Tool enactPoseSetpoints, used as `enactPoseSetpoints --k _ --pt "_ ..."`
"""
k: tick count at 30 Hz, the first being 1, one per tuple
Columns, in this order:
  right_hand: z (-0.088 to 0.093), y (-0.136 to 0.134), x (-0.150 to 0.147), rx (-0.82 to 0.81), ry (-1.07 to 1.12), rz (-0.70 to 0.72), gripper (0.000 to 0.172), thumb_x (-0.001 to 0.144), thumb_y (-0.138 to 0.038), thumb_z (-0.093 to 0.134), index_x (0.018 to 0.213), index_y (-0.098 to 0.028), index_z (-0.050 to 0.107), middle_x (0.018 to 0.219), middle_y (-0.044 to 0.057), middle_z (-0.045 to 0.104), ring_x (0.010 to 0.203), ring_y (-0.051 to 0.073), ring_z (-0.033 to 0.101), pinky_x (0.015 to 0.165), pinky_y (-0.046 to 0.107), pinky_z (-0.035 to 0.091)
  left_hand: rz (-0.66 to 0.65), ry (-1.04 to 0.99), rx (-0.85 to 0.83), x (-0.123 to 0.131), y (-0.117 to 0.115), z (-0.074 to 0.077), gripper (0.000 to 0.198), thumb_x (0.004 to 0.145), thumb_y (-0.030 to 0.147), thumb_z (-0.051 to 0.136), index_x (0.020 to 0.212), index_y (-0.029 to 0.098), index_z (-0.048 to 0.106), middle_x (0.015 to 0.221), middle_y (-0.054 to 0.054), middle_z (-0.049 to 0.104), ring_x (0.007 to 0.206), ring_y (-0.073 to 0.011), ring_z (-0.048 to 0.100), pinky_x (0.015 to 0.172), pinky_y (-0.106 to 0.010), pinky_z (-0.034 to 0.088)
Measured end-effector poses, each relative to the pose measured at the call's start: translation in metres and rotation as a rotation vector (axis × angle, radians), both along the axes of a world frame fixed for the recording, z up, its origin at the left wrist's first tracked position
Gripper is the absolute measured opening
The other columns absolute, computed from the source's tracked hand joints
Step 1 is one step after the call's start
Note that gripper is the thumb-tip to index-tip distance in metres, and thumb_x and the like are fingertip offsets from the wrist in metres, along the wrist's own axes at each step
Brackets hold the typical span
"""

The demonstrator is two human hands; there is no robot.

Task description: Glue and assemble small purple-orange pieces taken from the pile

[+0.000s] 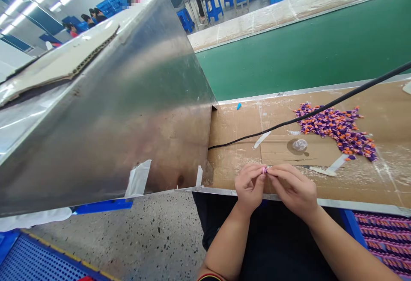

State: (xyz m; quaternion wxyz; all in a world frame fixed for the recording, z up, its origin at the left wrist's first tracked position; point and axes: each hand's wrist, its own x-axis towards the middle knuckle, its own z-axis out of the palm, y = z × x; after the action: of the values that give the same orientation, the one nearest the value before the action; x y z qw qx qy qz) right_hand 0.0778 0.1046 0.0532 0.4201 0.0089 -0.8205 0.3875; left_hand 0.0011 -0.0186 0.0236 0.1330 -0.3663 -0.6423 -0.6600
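Observation:
Between my fingertips is a small pink-and-purple piece [265,170], mostly hidden by the fingers. My left hand [251,184] pinches it from one side with thumb and index finger. From the other side, the thumb and index fingertips of my right hand [293,187] close on it too. Just beyond the hands, a small clear round container [300,145] stands on the cardboard. A thin tool with a pale handle [323,171] lies right of my right hand. Farther off, many small purple-and-orange pieces [337,129] are heaped loosely.
A large metal housing [128,114] rises on the left. A black cable [308,114] crosses above the cardboard-covered bench [234,127], where a small blue cap [239,106] lies. Beyond runs a green belt [305,45]. A blue crate [351,225] holding rows of similarly coloured pieces stands at lower right.

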Motion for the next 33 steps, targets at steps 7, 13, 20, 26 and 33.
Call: enactPoseSetpoints --k 7,13,20,26,33 --pt "-0.001 0.001 -0.003 -0.046 -0.043 0.022 0.022 0.099 -0.007 0.066 0.108 -0.024 0.076 0.094 0.005 0.081 0.082 0.018 0.078 0.075 0.030 0.068 -0.132 -0.297 0.104 -0.002 -0.002 -0.007 0.009 0.100 0.026 0.076 0.100 0.021 0.083 0.095 -0.008 0.083 0.089 -0.0179 0.081 0.084 -0.030 0.067" --pt "-0.006 -0.001 -0.003 -0.056 -0.058 0.007 0.018 0.100 -0.009 0.066 0.106 -0.023 0.075 0.092 0.005 0.081 0.081 0.018 0.078 0.075 0.030 0.067 -0.112 -0.340 0.078 0.000 -0.003 -0.008 0.012 0.100 0.029 0.076 0.098 0.022 0.085 0.093 -0.008 0.083 0.087 -0.0186 0.081 0.083 -0.031 0.067" --pt "-0.008 -0.001 -0.003 -0.071 -0.072 0.012 0.018 0.101 -0.010 0.065 0.106 -0.024 0.076 0.093 0.006 0.081 0.080 0.018 0.078 0.074 0.031 0.067 -0.081 -0.353 0.022 -0.001 -0.004 -0.005 0.025 0.100 0.042 0.075 0.093 0.020 0.084 0.090 -0.010 0.083 0.085 -0.0221 0.082 0.081 -0.036 0.069" --pt "-0.008 -0.001 -0.004 -0.053 -0.065 0.014 0.020 0.101 -0.010 0.065 0.108 -0.025 0.076 0.093 0.005 0.081 0.080 0.019 0.078 0.074 0.031 0.067 -0.093 -0.359 0.038 -0.002 -0.003 -0.004 0.017 0.099 0.036 0.076 0.095 0.022 0.085 0.092 -0.008 0.083 0.086 -0.0203 0.082 0.083 -0.033 0.068" --pt "-0.020 0.057 0.012 0.205 -0.287 0.133 0.023 0.106 -0.018 0.052 0.105 -0.024 0.074 0.096 0.008 0.077 0.083 0.019 0.075 0.075 0.032 0.064 -0.062 -0.406 -0.086 -0.004 -0.003 -0.007 0.030 0.103 0.045 0.070 0.097 0.019 0.085 0.095 -0.012 0.083 0.091 -0.0215 0.081 0.086 -0.034 0.067"
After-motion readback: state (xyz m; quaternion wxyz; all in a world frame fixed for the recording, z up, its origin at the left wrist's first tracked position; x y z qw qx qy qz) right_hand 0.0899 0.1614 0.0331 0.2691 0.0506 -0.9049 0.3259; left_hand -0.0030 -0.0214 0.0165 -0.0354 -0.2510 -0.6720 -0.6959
